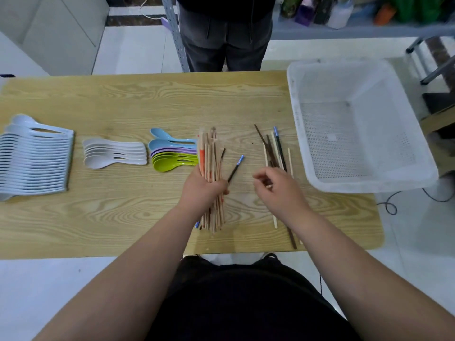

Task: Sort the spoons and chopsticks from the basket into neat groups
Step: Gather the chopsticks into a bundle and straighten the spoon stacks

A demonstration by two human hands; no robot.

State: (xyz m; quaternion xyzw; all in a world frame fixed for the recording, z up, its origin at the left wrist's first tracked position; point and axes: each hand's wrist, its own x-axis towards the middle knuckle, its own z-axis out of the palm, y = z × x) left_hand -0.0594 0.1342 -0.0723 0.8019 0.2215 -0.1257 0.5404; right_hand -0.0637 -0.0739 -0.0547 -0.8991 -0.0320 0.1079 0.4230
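My left hand (pixel 200 188) grips a bundle of wooden chopsticks (pixel 211 153) at its middle, with a dark blue-tipped chopstick (pixel 235 168) sticking out to the right. My right hand (pixel 278 189) hovers over a loose group of dark and pale chopsticks (pixel 273 150) and pinches the end of a pale one. To the left lie three spoon groups: a long row of pale blue spoons (pixel 34 161), a few white spoons (pixel 114 153), and coloured blue, purple and green spoons (pixel 172 153). The white basket (pixel 299 94) on the right holds nothing.
The wooden table (pixel 123 99) runs to a near edge just in front of my body. A person in dark trousers (pixel 225 43) stands at the far side. A shelf with bottles (pixel 344 13) is behind on the right. A cable (pixel 391 205) lies on the floor.
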